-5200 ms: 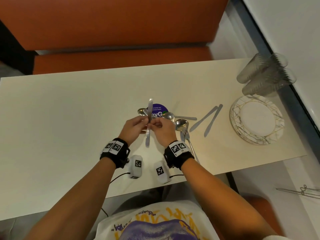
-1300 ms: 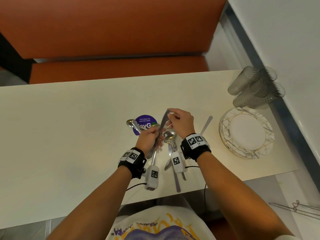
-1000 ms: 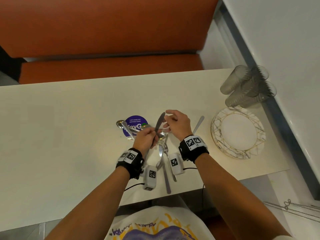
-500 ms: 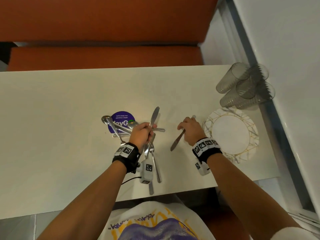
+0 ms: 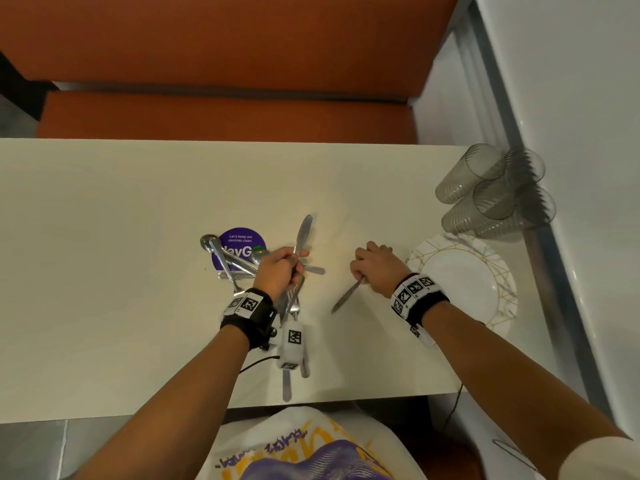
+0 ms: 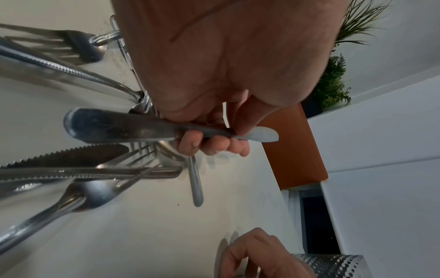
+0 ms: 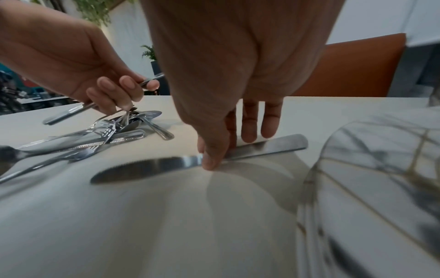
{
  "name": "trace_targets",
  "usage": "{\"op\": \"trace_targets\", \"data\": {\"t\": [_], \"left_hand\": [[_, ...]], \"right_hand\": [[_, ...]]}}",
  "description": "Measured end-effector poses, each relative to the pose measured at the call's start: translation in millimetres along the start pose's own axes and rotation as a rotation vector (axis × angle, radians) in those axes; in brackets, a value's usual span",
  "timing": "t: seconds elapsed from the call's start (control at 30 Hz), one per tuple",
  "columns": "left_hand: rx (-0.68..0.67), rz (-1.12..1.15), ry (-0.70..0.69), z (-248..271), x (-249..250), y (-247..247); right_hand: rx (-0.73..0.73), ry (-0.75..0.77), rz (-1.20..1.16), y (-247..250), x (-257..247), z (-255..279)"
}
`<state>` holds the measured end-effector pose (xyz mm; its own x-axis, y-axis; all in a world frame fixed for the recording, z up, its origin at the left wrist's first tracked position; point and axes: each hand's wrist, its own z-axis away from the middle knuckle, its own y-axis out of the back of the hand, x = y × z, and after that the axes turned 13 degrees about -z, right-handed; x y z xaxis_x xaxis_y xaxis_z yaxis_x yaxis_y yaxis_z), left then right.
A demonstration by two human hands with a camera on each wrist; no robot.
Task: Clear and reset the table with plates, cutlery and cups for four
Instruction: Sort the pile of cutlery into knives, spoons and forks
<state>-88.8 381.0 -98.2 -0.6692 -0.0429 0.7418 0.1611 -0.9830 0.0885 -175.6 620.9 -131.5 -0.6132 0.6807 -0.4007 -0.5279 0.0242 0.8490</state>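
Observation:
My left hand [image 5: 292, 265] is raised over the cutlery pile [image 5: 235, 266] and grips a table knife [image 5: 303, 230] by its handle, blade pointing away from me. In the left wrist view its fingers [image 6: 212, 144] curl round that knife [image 6: 119, 128]. A fork [image 7: 112, 117] hangs under those fingers. My right hand [image 5: 363, 277] is down on the table [image 5: 104, 237], thumb and fingers pinching a second knife [image 7: 147, 167] that lies flat, its blade [image 5: 346, 296] pointing toward me. A stack of white plates [image 5: 464, 282] sits just right of that hand. Clear cups [image 5: 495, 192] stand behind the plates.
A round purple sticker [image 5: 239, 245] lies under the far side of the pile. Forks and a knife [image 5: 286, 386] stretch toward the near table edge. An orange bench [image 5: 225, 112] runs along the far side. A white wall [image 5: 588, 168] borders the right.
My right hand left the knife held in the left hand, moved right and came down on the knife lying beside the plates. The left hand kept its knife upright.

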Motion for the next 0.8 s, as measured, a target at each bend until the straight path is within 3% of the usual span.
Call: {"op": "trace_targets", "data": {"t": [0.23,0.5,0.63,0.8], "left_hand": [[0.067,0.067,0.024,2.3,7.9,18.2],[0.116,0.164,0.051,6.3,21.6,44.1],[0.107,0.142,0.024,8.9,20.3,54.1],[0.099,0.052,0.023,15.6,13.7,69.4]], "right_hand": [[0.107,-0.031,-0.123,12.3,-6.3,-14.9],[0.43,-0.307,-0.989,41.2,-62.8,-29.9],[0.466,-0.416,-1.309,40.2,-106.8,-47.8],[0.503,-0.395,-1.277,28.2,-153.8,-64.4]]}}
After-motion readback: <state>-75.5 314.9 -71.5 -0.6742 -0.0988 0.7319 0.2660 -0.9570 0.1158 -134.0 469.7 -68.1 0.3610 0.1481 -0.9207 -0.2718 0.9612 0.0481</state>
